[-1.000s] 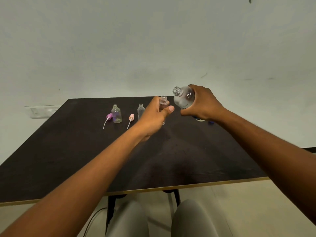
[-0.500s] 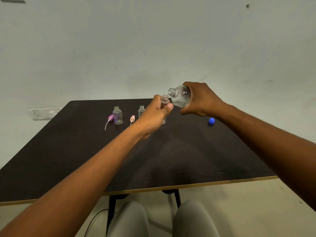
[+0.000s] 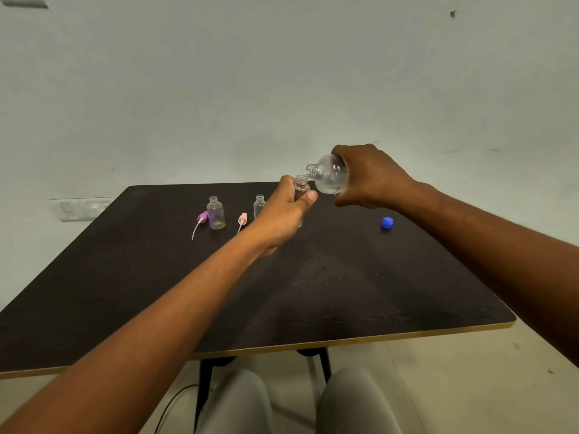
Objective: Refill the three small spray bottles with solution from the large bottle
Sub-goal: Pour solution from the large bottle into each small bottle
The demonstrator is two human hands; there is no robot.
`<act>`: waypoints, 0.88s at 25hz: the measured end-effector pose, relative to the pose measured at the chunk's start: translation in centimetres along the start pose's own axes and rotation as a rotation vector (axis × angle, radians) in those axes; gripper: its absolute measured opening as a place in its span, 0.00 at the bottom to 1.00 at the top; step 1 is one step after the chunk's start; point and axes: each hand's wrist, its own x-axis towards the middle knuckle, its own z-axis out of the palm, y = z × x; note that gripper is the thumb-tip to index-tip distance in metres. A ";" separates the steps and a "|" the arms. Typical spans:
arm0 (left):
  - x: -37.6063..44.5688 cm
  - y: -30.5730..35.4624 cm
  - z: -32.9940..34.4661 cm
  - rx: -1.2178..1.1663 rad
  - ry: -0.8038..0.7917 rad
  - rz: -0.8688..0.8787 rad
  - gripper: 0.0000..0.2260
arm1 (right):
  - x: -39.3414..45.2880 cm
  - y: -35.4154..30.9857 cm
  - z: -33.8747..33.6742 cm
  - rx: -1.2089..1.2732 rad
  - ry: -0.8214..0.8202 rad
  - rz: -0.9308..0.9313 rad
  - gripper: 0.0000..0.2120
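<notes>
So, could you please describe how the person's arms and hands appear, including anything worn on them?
Both forearms are bare as far as the picture shows: no sleeves, watch or bracelets in view. The left hand and the right hand wear no gloves, and no rings can be seen. A short, unpainted thumbnail shows on the left hand. Light grey trousers cover the knees below the table.

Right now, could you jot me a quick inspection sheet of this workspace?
Surface: dark table, light edge.
Job's things: large bottle tilted toward held small bottle; two open small bottles standing.
Clutter: purple sprayer, pink sprayer, blue cap lying loose.
Hands: left hand grips small bottle; right hand grips large bottle.
Cables: one under table.
Surroundings: pale wall, socket plate.
</notes>
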 end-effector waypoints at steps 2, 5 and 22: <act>0.1 0.0 0.1 0.010 0.008 -0.010 0.09 | 0.1 0.0 -0.3 -0.033 -0.004 -0.003 0.23; 0.1 0.0 0.1 0.032 0.016 -0.020 0.10 | 0.1 -0.2 -0.5 -0.087 -0.001 -0.015 0.23; 0.4 0.1 1.1 0.016 0.066 -0.065 0.09 | 0.6 -1.4 -1.9 -0.297 -0.005 -0.040 0.23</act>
